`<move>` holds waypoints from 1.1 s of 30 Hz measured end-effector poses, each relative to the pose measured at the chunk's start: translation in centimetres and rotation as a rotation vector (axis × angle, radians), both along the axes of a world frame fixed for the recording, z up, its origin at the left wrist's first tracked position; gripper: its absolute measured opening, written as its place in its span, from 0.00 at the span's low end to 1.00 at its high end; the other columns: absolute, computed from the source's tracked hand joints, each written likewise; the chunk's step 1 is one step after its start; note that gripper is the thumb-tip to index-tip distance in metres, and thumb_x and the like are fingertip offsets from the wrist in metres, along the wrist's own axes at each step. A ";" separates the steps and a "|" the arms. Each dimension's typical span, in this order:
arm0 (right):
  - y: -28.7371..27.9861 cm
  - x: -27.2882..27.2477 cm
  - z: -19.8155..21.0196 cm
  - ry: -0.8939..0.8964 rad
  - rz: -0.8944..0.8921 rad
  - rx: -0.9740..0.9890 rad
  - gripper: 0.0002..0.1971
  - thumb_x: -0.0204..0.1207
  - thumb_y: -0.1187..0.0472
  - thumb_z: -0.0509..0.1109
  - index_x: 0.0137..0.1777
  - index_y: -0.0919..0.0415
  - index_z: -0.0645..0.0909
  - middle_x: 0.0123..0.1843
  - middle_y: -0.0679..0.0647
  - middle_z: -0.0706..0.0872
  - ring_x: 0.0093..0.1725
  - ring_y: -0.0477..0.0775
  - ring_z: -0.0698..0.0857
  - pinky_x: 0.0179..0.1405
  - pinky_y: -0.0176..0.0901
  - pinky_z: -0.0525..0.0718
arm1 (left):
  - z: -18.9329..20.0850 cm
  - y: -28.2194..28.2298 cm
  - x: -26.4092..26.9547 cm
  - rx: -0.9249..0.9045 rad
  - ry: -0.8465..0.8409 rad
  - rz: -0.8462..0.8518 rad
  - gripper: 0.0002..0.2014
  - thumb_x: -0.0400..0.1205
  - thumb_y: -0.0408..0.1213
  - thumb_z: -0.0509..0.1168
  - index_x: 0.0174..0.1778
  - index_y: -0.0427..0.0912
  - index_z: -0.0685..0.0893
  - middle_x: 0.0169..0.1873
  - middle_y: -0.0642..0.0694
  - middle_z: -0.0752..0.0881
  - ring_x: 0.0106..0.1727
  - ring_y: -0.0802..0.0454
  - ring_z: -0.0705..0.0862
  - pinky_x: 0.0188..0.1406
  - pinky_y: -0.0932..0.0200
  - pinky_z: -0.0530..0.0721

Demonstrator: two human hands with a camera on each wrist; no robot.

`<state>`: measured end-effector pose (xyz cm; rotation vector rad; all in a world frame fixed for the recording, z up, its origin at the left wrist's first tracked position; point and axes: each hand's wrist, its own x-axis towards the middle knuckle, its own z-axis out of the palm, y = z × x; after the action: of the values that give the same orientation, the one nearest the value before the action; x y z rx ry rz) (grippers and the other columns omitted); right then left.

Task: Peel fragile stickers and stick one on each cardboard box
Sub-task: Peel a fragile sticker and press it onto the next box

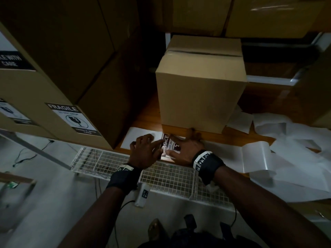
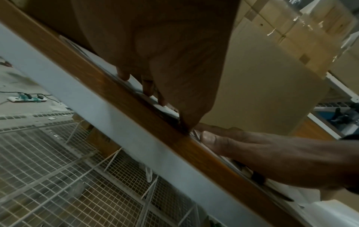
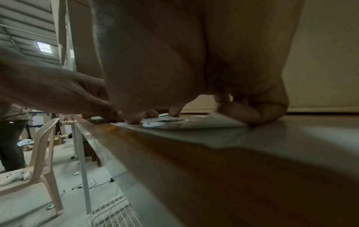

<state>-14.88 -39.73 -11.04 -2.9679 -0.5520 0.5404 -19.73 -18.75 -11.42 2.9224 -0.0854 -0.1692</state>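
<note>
A plain brown cardboard box (image 1: 200, 90) stands on the wooden table (image 1: 146, 115) with no sticker on its near face. In front of it, at the table edge, lies a black-and-white fragile sticker (image 1: 169, 144) (image 3: 165, 121) on its white backing. My right hand (image 1: 188, 147) (image 3: 174, 69) presses on it with spread fingers. My left hand (image 1: 146, 151) (image 2: 165, 61) comes from the left, its fingertips down on the white sheet and its index finger at the sticker's left edge. Whether the edge is lifted is hidden.
Stacked boxes on the left carry a fragile sticker (image 1: 73, 119). Loose white backing sheets (image 1: 286, 140) litter the table to the right. A white wire basket (image 1: 161, 172) hangs under the table edge. A plastic chair (image 3: 44, 145) and a standing person (image 3: 11, 130) are off to the left.
</note>
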 end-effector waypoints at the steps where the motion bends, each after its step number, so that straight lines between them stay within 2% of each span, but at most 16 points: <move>1: -0.3 0.2 0.0 0.001 0.019 0.014 0.43 0.72 0.18 0.48 0.86 0.29 0.44 0.90 0.65 0.45 0.81 0.76 0.64 0.80 0.65 0.69 | 0.0 0.0 0.1 -0.003 0.008 -0.003 0.39 0.74 0.73 0.37 0.79 0.72 0.72 0.78 0.49 0.70 0.79 0.43 0.65 0.74 0.36 0.65; 3: -0.8 0.6 0.0 0.015 0.065 0.035 0.45 0.71 0.18 0.49 0.87 0.32 0.46 0.90 0.60 0.55 0.82 0.70 0.68 0.80 0.61 0.70 | -0.1 -0.1 0.1 -0.009 0.009 -0.008 0.39 0.74 0.73 0.38 0.79 0.72 0.73 0.77 0.49 0.70 0.79 0.43 0.65 0.73 0.36 0.65; 6: -1.1 1.0 0.5 0.024 0.138 0.024 0.42 0.77 0.23 0.55 0.88 0.37 0.51 0.90 0.55 0.58 0.83 0.67 0.67 0.80 0.61 0.71 | -0.1 -0.2 -0.1 -0.023 -0.005 -0.007 0.38 0.74 0.74 0.39 0.78 0.72 0.74 0.76 0.49 0.71 0.78 0.43 0.66 0.73 0.36 0.65; 9: 0.0 1.2 2.1 -0.015 0.176 -0.048 0.42 0.75 0.25 0.62 0.86 0.42 0.58 0.86 0.60 0.65 0.78 0.69 0.73 0.75 0.62 0.76 | -0.4 -0.1 -0.1 -0.051 -0.010 -0.004 0.38 0.74 0.75 0.40 0.78 0.73 0.74 0.76 0.50 0.71 0.79 0.44 0.65 0.73 0.36 0.64; 12: 2.0 1.3 3.9 -0.059 0.186 0.026 0.28 0.79 0.45 0.74 0.75 0.56 0.75 0.70 0.61 0.81 0.64 0.64 0.85 0.60 0.54 0.86 | -0.4 0.0 -0.1 -0.076 -0.003 0.001 0.38 0.73 0.75 0.41 0.77 0.73 0.75 0.76 0.51 0.70 0.79 0.45 0.64 0.73 0.37 0.63; 15: 3.2 1.5 4.0 -0.037 0.151 0.220 0.14 0.83 0.59 0.70 0.67 0.60 0.81 0.62 0.59 0.87 0.60 0.59 0.87 0.54 0.48 0.85 | -0.5 0.0 -0.2 -0.106 -0.017 0.016 0.38 0.73 0.74 0.43 0.79 0.72 0.72 0.75 0.52 0.71 0.78 0.44 0.66 0.72 0.39 0.62; 16: 3.2 1.7 3.7 -0.004 0.119 0.275 0.14 0.84 0.63 0.68 0.68 0.60 0.81 0.61 0.59 0.88 0.58 0.58 0.87 0.53 0.45 0.83 | -0.4 -0.1 -0.2 -0.110 -0.014 0.025 0.39 0.73 0.74 0.44 0.81 0.70 0.68 0.75 0.52 0.71 0.78 0.43 0.66 0.72 0.39 0.62; 18: 2.7 1.7 3.3 0.073 0.076 0.376 0.18 0.86 0.65 0.65 0.75 0.59 0.79 0.63 0.60 0.88 0.59 0.60 0.87 0.53 0.41 0.78 | -0.4 -0.2 -0.2 -0.128 -0.022 0.052 0.44 0.72 0.74 0.44 0.86 0.65 0.62 0.76 0.51 0.72 0.78 0.43 0.67 0.73 0.39 0.63; 20: 2.3 1.7 3.1 0.103 0.070 0.434 0.23 0.86 0.65 0.64 0.81 0.59 0.74 0.70 0.60 0.85 0.65 0.62 0.85 0.60 0.43 0.77 | -0.5 -0.3 -0.3 -0.145 -0.041 0.065 0.47 0.72 0.75 0.44 0.88 0.60 0.60 0.78 0.50 0.72 0.78 0.42 0.68 0.73 0.38 0.63; 22: 2.1 2.0 2.7 0.125 0.064 0.449 0.24 0.87 0.65 0.64 0.83 0.59 0.71 0.74 0.60 0.83 0.69 0.62 0.83 0.65 0.43 0.76 | -1.0 -0.2 -0.3 -0.122 -0.039 0.046 0.46 0.73 0.75 0.43 0.87 0.60 0.62 0.78 0.50 0.72 0.78 0.42 0.67 0.73 0.39 0.63; 27: 2.4 2.8 1.8 0.166 0.050 0.424 0.23 0.89 0.62 0.62 0.83 0.56 0.71 0.75 0.59 0.82 0.66 0.59 0.84 0.61 0.42 0.77 | -0.9 -0.3 -0.3 -0.078 -0.024 0.025 0.43 0.73 0.78 0.39 0.82 0.66 0.69 0.77 0.53 0.69 0.80 0.45 0.63 0.74 0.39 0.60; 31: 2.5 3.2 1.5 0.142 0.073 0.401 0.23 0.88 0.61 0.62 0.83 0.55 0.71 0.78 0.58 0.80 0.71 0.59 0.82 0.66 0.43 0.76 | -0.3 -0.3 -0.3 -0.144 -0.019 0.047 0.41 0.76 0.70 0.32 0.82 0.65 0.72 0.78 0.51 0.70 0.80 0.45 0.63 0.76 0.39 0.58; 33: 2.5 3.3 1.5 0.161 0.059 0.415 0.23 0.88 0.62 0.62 0.83 0.56 0.71 0.77 0.58 0.80 0.70 0.60 0.82 0.63 0.39 0.74 | -0.6 0.1 0.0 -0.138 -0.027 0.035 0.41 0.75 0.68 0.33 0.81 0.65 0.73 0.78 0.50 0.71 0.79 0.43 0.64 0.76 0.38 0.61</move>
<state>-11.57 -37.23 -9.52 -2.5006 -0.6471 0.5812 -19.76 -18.61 -11.99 2.7868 -0.0484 -0.1131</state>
